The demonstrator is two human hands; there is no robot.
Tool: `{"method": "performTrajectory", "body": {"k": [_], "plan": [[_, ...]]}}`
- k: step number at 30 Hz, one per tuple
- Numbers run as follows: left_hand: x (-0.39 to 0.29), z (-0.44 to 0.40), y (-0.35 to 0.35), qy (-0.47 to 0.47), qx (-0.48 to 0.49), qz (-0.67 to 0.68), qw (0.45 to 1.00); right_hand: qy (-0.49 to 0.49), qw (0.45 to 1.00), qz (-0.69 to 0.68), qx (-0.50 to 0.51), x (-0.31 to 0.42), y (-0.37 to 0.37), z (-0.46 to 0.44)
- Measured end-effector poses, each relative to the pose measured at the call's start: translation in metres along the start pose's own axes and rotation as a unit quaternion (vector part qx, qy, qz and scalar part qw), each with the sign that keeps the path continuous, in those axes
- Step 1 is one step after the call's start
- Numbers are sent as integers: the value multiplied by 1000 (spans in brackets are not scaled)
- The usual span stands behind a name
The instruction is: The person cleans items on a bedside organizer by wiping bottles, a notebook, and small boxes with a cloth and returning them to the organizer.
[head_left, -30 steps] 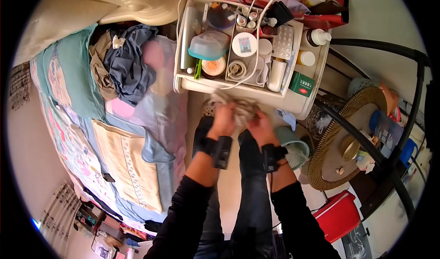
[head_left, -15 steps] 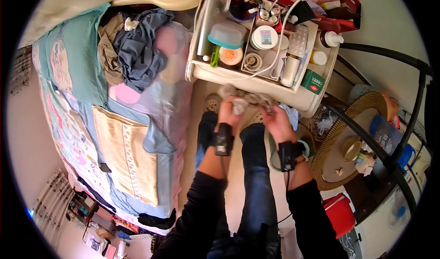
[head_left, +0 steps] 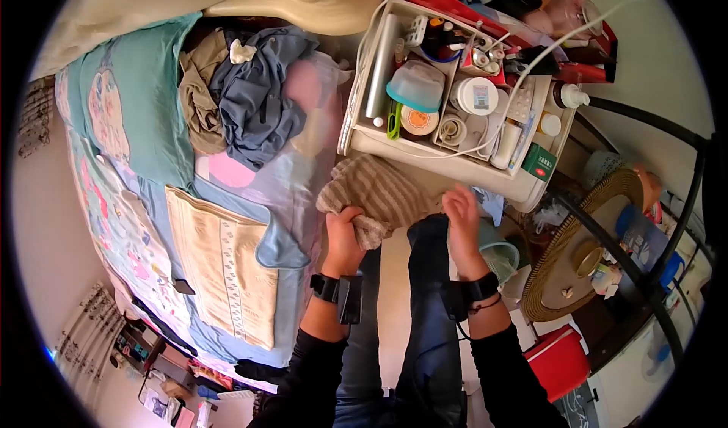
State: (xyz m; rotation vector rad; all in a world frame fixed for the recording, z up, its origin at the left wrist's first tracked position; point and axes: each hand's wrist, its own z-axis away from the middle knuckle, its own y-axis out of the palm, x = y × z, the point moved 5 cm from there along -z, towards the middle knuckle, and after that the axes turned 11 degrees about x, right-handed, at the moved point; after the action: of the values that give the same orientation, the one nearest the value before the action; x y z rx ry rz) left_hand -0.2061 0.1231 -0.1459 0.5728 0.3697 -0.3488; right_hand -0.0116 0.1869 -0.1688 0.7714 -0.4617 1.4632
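A brown-and-beige striped cloth (head_left: 383, 193) hangs spread out in front of the bedside cabinet, over my legs and feet. My left hand (head_left: 345, 238) grips its lower left part, thumb on top, and the cloth bunches there. Just off the cloth's right edge is my right hand (head_left: 461, 219), raised, with its fingers loosely bent and apart; I see nothing in it. Both wrists wear black straps with small boxes. Whether the cloth is a towel or a garment cannot be made out.
On the left, the bed (head_left: 315, 163) carries a folded cream towel (head_left: 227, 269) and crumpled clothes (head_left: 258, 102). Ahead, the cabinet tray (head_left: 364, 136) holds jars and bottles. To the right stand a pale green bin (head_left: 497, 250), a round woven tray (head_left: 542, 276) and a red container (head_left: 557, 360).
The bunched cloth has opened out and its stripes show. My left hand has moved left and down with it; my right hand has come off the cloth. The view has shifted somewhat.
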Motion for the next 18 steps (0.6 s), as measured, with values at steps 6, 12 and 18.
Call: {"method": "performTrajectory", "body": {"k": [6,12,18], "plan": [[-51,15,-15,86,-25,-69,994,9,991,-60,120,22,59,-26],[-93,14,-24,126,-24,-170,977,0,986,-126,109,35,94,-40],[-75,26,11,366,-146,-413,821,37,912,-339,227,93,97,21]]}}
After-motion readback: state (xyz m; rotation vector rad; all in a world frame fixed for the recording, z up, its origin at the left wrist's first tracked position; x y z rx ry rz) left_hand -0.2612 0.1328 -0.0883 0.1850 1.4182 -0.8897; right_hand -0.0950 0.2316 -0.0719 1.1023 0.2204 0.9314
